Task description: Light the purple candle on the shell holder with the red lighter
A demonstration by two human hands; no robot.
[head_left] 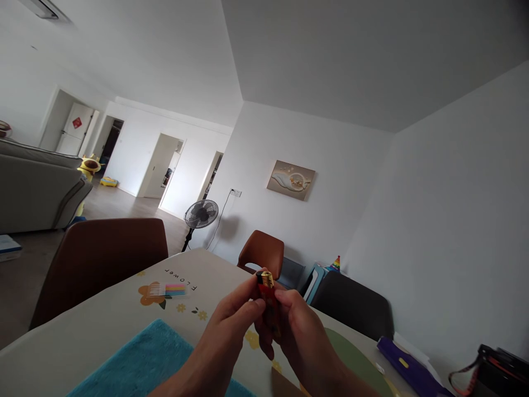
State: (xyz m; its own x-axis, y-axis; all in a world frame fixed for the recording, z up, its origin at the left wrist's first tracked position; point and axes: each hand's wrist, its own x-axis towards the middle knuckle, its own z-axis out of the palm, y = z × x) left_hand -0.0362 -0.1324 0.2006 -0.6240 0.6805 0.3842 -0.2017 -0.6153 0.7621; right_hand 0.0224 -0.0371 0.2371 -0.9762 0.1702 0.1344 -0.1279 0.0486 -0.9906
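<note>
A red lighter (269, 300) with a gold metal top and a black button is held upright above the table in front of me. My left hand (233, 325) grips it from the left, thumb and fingers closed around its side. From the right, the fingers of my right hand (303, 331) are closed on the same lighter. Parts of its lower body are hidden by my fingers. Farther away on the table, a clear pack of thin coloured candles (176, 289) lies flat. A blue towel (144, 358) is spread beneath and left of my left forearm.
The white table (206, 262) has printed flowers and lettering. Right of my hands are a green round mat (351, 355), a purple case (407, 366) and a dark strapped container (500, 369). Brown chairs (111, 248) and a black chair (355, 303) surround it; a fan (201, 214) stands behind.
</note>
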